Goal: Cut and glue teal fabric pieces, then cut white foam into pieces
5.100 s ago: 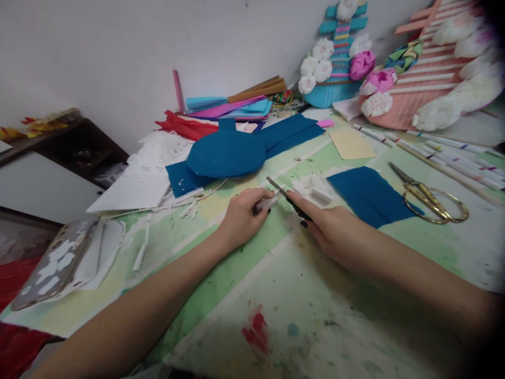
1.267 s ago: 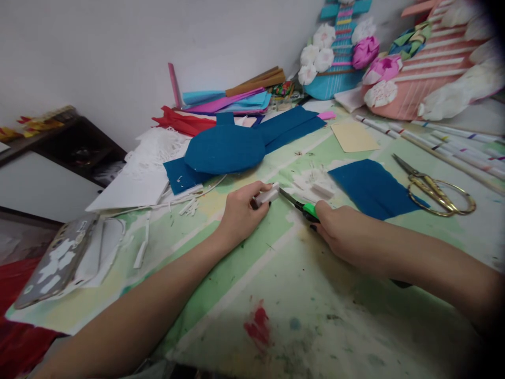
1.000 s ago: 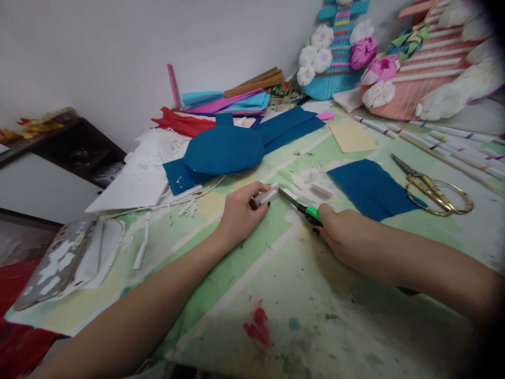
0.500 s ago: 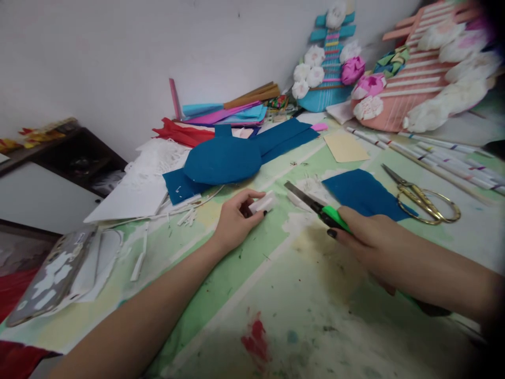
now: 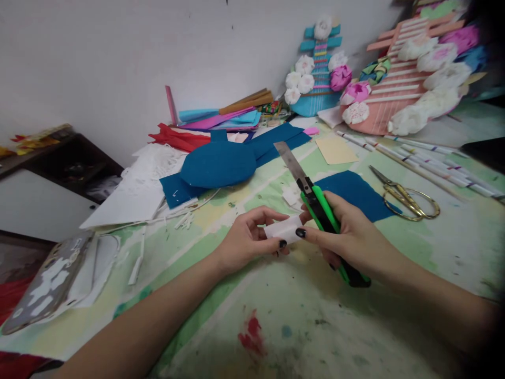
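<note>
Between both hands is a small white piece [image 5: 283, 230], perhaps foam or paper, raised a little above the table. My left hand [image 5: 252, 234] pinches its left end between thumb and fingers. With thumb and a fingertip, my right hand [image 5: 339, 231] touches the right end. That same hand also grips a green and black utility knife [image 5: 321, 210], blade out and pointing up and away. Small white scraps [image 5: 291, 197] lie just behind the blade. Beside the right hand rests a blue sheet [image 5: 357, 195], with gold-handled scissors [image 5: 410, 202] overlapping its edge.
Blue lute-shaped cutouts [image 5: 219, 163] lie at the back left, near white sheets [image 5: 126, 205]. A phone [image 5: 47, 284] rests at the left. Decorated blue [image 5: 321, 79] and pink [image 5: 406, 89] lute shapes lean on the wall. Several white sticks [image 5: 437, 163] lie at right.
My right hand has come left and its knife now points more upward. Its fingers have met the white piece. My left hand has shifted slightly right and nearer, lifting the piece.
</note>
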A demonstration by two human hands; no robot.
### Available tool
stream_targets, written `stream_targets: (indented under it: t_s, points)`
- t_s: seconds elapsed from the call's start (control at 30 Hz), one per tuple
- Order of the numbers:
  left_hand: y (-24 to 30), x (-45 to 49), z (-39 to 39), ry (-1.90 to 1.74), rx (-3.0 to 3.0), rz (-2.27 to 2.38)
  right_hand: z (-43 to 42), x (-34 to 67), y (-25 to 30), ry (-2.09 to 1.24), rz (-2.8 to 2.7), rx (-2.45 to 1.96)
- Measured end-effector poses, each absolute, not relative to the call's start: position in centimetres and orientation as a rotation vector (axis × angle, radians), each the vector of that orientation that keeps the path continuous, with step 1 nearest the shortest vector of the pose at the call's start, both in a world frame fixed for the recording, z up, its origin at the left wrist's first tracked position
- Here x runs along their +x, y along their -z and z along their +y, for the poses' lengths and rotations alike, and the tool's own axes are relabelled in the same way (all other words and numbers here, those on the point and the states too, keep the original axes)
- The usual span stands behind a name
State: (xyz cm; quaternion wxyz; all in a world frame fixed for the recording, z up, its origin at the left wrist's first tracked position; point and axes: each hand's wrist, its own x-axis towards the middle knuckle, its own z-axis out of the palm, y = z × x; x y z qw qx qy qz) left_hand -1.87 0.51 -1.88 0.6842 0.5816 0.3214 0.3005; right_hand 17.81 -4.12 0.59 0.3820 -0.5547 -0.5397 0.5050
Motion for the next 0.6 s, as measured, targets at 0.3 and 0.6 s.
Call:
stream_targets:
  t_s: [0.3, 0.6]
  points:
    - [1.3, -1.5, -0.1, -0.585, 1.33, 0.765, -4.0, 17.5, -0.6, -1.237, -1.547, -1.516]
    - [1.8, -1.3, -0.1, -0.89, 1.275, 0.858, -4.1, 17.2, 0.3, -1.33, -1.365, -1.426]
